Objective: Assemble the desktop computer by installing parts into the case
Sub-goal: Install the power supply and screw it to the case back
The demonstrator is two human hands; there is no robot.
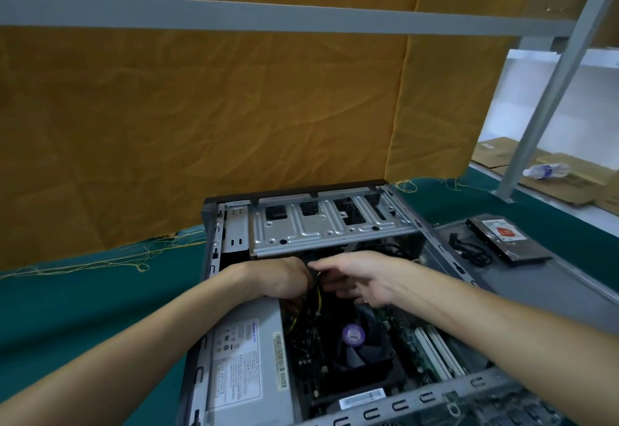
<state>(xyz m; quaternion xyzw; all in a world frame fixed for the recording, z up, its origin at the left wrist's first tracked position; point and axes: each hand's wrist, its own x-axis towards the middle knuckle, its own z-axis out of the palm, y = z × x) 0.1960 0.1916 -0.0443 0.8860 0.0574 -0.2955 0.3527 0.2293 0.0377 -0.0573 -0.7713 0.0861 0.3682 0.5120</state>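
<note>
**Both hands in the cable bundle under the drive cage**

The green worktop (67, 305) carries the open case (214, 224), lying on its side with its interior facing up; a silver drive cage (328, 224) spans its far end, a grey power supply (241, 358) fills the near left, and the fan cooler (358, 342) sits on the motherboard (308, 358) at centre. A hard drive (509, 238) rests on the detached side panel (542, 278) to the right, outside the case and not yet fitted.

The left hand (281, 278) is curled at the power supply's far corner, seemingly around the black and yellow cables (318, 295), though its fingers are hidden, so I cannot tell for certain; the right hand (355, 278) reaches in from the right, fingers narrow and pinching at the same bundle.

Judged from here, the risks are small but real: a connector pushed home misaligned could bend pins; slack cable left over the cooler could foul the fan blades; a wrist dragged along the cage's sheet-metal edge could get cut.
</note>
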